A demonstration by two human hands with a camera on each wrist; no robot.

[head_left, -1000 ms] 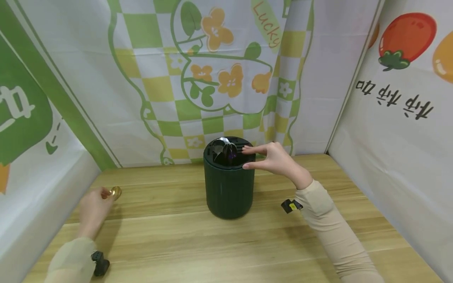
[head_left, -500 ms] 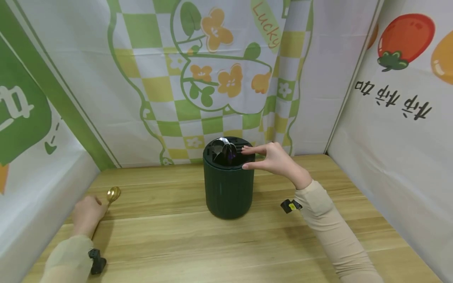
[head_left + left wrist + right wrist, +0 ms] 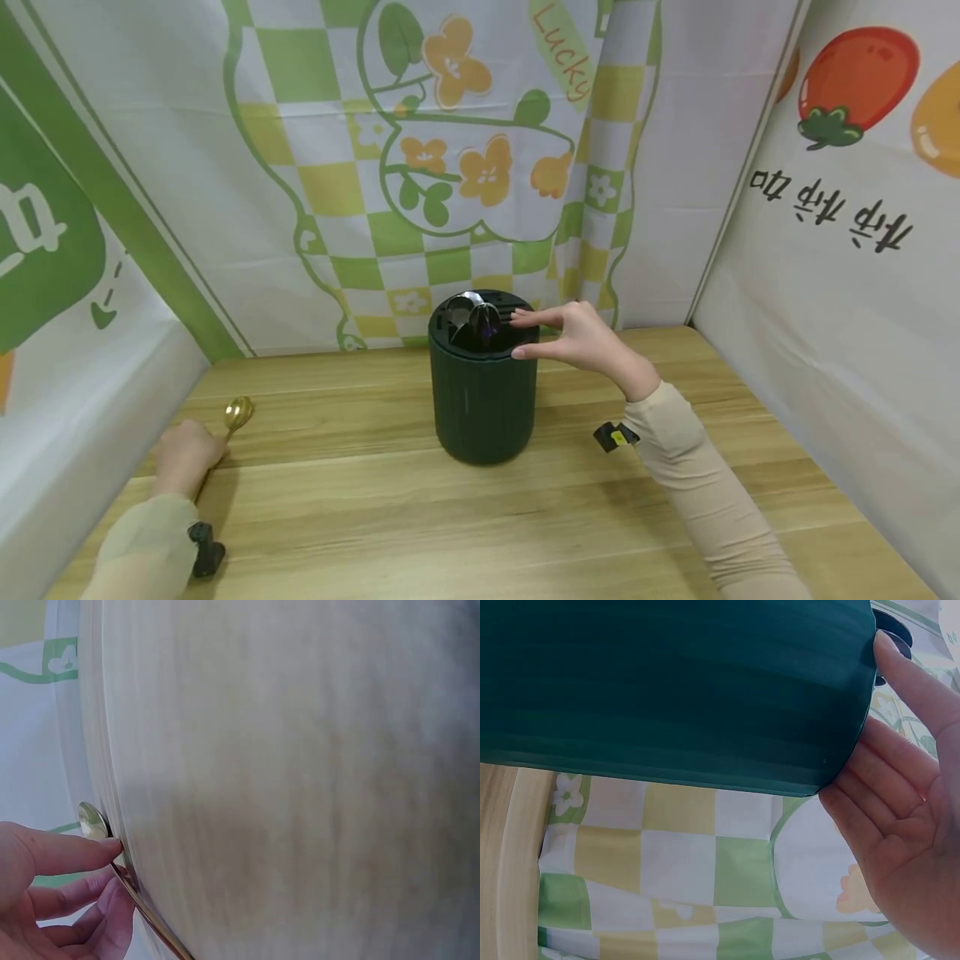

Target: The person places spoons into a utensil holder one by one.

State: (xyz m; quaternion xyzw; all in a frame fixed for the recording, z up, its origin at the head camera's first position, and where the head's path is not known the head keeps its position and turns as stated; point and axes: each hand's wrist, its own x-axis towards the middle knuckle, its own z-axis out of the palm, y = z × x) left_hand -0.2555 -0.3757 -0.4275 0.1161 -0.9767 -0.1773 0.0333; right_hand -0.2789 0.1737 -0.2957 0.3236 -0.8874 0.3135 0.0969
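A gold spoon (image 3: 237, 412) lies along the left part of the wooden table, its bowl pointing away. My left hand (image 3: 183, 454) pinches its handle just below the bowl; the left wrist view shows the thumb and fingers on either side of the gold handle (image 3: 154, 922). In the middle stands a dark green utensil holder (image 3: 483, 408) with a slotted black top, from which shiny rounded metal heads (image 3: 474, 321) stick up. My right hand (image 3: 581, 337) rests on the holder's right side, thumb at the front rim and fairly straight fingers over the slots. The right wrist view shows its fingertips along the holder's rim (image 3: 855, 746).
The wooden table (image 3: 360, 517) runs back to a patterned white curtain (image 3: 315, 250) close behind the holder. Printed cloth walls (image 3: 840, 283) stand along the right and left sides. Both wrists wear small black devices, one of them the left wrist device (image 3: 205, 550).
My left hand has drawn back along the spoon, from beside the bowl to the handle, so more of the spoon shows. My right hand and the holder have stayed in place.
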